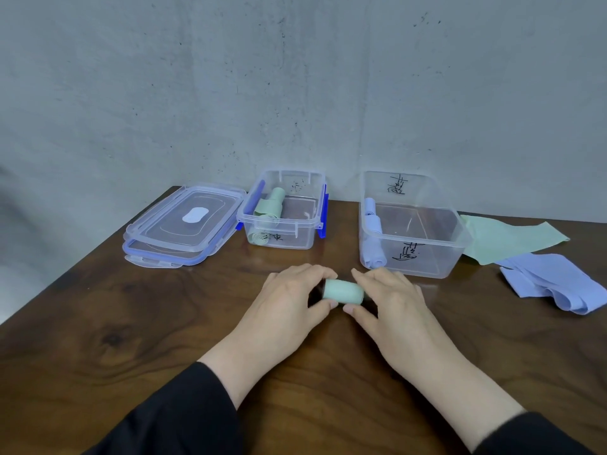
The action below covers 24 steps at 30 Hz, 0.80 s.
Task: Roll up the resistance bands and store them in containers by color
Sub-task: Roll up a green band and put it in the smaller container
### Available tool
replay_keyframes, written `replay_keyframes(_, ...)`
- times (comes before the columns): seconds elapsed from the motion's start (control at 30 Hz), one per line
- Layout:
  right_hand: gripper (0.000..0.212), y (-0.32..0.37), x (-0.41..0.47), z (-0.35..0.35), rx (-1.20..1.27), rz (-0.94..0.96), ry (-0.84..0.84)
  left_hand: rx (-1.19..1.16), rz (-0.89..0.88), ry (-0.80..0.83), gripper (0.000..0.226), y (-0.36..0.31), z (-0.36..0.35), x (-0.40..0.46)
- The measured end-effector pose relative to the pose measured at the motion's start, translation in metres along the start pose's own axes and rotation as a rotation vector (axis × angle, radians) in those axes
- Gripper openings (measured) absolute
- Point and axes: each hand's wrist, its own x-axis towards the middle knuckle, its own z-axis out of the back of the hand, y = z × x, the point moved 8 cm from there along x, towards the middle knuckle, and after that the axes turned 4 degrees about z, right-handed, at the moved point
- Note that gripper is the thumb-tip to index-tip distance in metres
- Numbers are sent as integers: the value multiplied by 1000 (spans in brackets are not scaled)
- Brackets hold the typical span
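Observation:
A rolled green resistance band (343, 291) lies on the wooden table between my hands. My left hand (292, 298) pinches its left end and my right hand (389, 298) pinches its right end, fingers over the top and thumbs at the near side. Behind them stands a clear container with blue clips (308, 226) holding rolled green bands (271, 208). To the right a larger clear container (437, 257) holds rolled blue bands (372, 221) at its left wall. An unrolled green band (505, 239) and loosely folded blue bands (555, 280) lie at the far right.
Two clear lids (184, 224) are stacked at the back left of the table. A grey concrete wall rises right behind the containers. The table's left edge runs diagonally from the lids toward the near left.

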Motion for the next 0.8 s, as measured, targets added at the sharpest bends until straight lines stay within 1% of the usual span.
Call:
replay_keyframes(0.07, 45, 2, -2, 5, 72, 2, -15, -50, -32, -44, 37, -2, 8, -1)
replay_keyframes(0.13, 30, 8, -5, 3, 109, 23, 24, -92, -30, -57, 39, -2, 15, -3)
replay_keyframes(0.17, 28, 12, -6, 2, 117, 38, 36, -99, -42, -53, 36, -3, 17, -4)
replay_keyframes(0.23, 26, 16, -5, 3, 143, 74, 15, -70, -106, -44, 28, -9, 18, -5)
replay_keyframes(0.3, 24, 15, -6, 5, 196, 47, 5, -40, -150, -35, 24, -13, 17, -6)
replay_keyframes(0.43, 20, 12, -5, 1, 179, 59, 49, -140, -109, 26, 26, -6, 11, -3)
replay_keyframes(0.5, 15, 12, -5, -1, 162, 52, 70, -185, -85, 60, 30, -2, 10, -2)
replay_keyframes(0.6, 10, 15, -6, -1, 149, 66, 83, -186, -57, 127, 38, 1, 7, -5)
replay_keyframes(0.7, 13, 18, -8, 1, 156, 77, 109, -200, 5, 163, 56, 5, 5, -6)
replay_keyframes(0.73, 14, 18, -9, 3, 182, 73, 114, -206, -1, 167, 54, 4, 5, -5)
replay_keyframes(0.8, 15, 19, -11, 6, 280, 53, 130, -190, -59, 151, 38, -1, 8, -5)
